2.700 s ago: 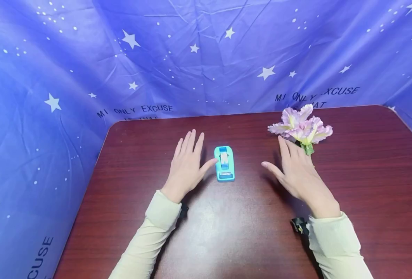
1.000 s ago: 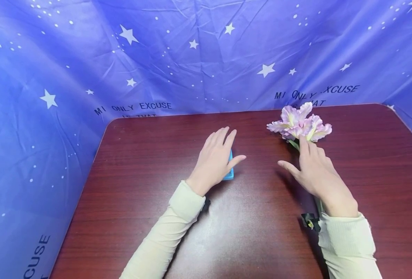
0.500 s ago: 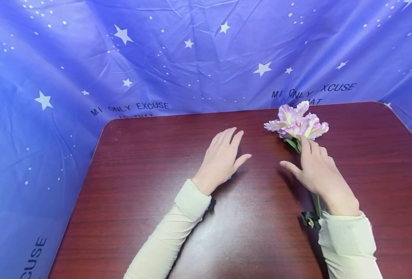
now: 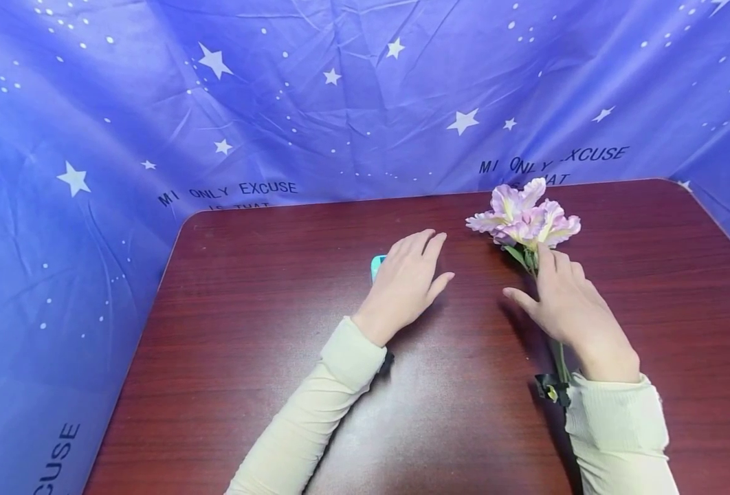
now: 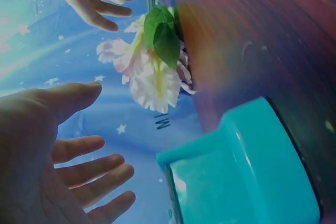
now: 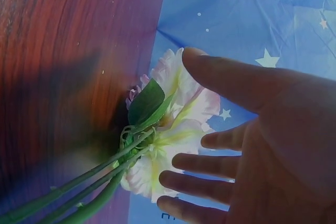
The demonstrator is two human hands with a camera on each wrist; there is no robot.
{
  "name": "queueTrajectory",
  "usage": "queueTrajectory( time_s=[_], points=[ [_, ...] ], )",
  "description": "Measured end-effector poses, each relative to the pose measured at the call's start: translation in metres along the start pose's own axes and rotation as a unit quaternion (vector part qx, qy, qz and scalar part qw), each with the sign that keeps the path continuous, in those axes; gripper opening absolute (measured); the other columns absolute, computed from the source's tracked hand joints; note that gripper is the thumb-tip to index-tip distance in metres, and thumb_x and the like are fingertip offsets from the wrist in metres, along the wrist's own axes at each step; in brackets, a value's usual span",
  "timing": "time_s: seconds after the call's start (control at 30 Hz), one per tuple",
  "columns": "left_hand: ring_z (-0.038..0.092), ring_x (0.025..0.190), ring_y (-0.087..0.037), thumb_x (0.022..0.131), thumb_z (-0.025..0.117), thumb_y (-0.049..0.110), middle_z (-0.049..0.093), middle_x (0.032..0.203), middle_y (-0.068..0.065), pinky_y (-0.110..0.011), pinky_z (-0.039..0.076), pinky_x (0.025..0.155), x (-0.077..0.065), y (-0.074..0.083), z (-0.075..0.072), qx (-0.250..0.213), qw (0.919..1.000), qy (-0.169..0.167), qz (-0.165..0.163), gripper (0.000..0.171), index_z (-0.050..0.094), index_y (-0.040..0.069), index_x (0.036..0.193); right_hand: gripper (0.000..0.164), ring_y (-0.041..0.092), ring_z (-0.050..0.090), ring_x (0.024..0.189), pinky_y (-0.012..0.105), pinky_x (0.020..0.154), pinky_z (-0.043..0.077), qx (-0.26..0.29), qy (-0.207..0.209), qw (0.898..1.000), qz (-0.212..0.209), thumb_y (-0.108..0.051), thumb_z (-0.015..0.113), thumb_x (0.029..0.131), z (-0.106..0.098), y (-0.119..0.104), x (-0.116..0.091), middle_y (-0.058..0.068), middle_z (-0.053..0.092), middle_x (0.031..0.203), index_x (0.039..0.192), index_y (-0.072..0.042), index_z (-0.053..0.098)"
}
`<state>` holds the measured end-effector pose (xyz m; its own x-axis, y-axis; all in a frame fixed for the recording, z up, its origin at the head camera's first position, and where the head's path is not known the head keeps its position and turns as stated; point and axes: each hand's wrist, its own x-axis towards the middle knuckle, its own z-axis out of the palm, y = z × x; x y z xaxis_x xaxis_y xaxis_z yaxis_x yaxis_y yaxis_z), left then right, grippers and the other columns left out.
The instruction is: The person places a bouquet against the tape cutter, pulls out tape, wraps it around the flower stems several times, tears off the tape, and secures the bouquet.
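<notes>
My left hand (image 4: 405, 289) hovers over a turquoise tape dispenser (image 4: 377, 264), hiding most of it in the head view. Its fingers are spread and relaxed. The left wrist view shows the dispenser (image 5: 252, 166) standing on the table beside the palm, with a gap between them. Pink and white flowers (image 4: 526, 214) lie at the back right, their green stems (image 4: 559, 357) running toward me. Above those stems is my right hand (image 4: 572, 313), thumb held apart and fingers extended. The right wrist view shows the blossoms (image 6: 173, 145) beyond the fingers, with nothing gripped.
The dark red wooden table (image 4: 266, 275) has rounded back corners. A blue curtain (image 4: 340, 103) with white stars and lettering hangs behind it and along the left side. A small dark device (image 4: 552, 390) sits at my right wrist.
My left hand has moved right, from beside the tape dispenser to over and slightly past it. My right hand has shifted right over the flower stems. Dispenser and flowers stay in place.
</notes>
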<state>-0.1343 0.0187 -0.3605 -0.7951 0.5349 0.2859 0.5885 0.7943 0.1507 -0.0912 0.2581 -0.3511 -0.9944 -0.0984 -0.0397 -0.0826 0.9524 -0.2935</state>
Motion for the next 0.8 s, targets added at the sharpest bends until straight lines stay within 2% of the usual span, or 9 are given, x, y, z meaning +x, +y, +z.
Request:
queueTrajectory(
  time_s=[0.1,0.37,0.67,0.8],
  points=[
    [0.048,0.136,-0.024,0.098,0.060,0.040,0.051,0.145,-0.011,-0.036,0.034,0.114,0.002,0.004,0.000,0.001,1.0000,-0.007,0.005,0.060,0.045,0.005,0.145,0.086,0.064,0.035,0.115,0.073,0.094,0.033,0.002,-0.002,1.000,0.003,-0.039,0.063,0.095,0.000,0.002,-0.001,0.044,0.036,0.131,0.144,0.015,0.018],
    [0.047,0.136,-0.022,0.099,0.059,0.038,0.051,0.144,-0.010,-0.034,0.033,0.115,0.006,0.014,0.002,0.008,0.9996,-0.010,0.025,0.057,0.046,0.006,0.144,0.095,0.065,0.032,0.119,0.072,0.099,0.029,0.013,-0.043,0.998,0.035,-0.044,0.060,0.096,-0.004,0.006,-0.001,0.047,0.031,0.134,0.149,0.015,0.007],
    [0.049,0.133,-0.020,0.097,0.062,0.034,0.055,0.138,-0.006,-0.032,0.033,0.115,0.013,0.025,0.006,0.002,0.9968,0.020,0.078,0.053,0.049,0.008,0.142,0.093,0.065,0.038,0.116,0.073,0.092,0.035,0.015,-0.051,0.997,0.055,-0.043,0.061,0.095,-0.006,0.007,-0.001,0.047,0.036,0.127,0.148,0.014,0.009],
    [0.049,0.134,-0.020,0.098,0.061,0.035,0.054,0.139,-0.006,-0.031,0.032,0.115,0.016,0.031,0.007,0.007,0.9959,0.019,0.088,0.053,0.049,0.009,0.142,0.092,0.065,0.040,0.115,0.073,0.088,0.037,0.015,-0.058,0.996,0.064,-0.043,0.061,0.095,-0.007,0.007,-0.001,0.046,0.039,0.125,0.146,0.014,0.011]
  ],
)
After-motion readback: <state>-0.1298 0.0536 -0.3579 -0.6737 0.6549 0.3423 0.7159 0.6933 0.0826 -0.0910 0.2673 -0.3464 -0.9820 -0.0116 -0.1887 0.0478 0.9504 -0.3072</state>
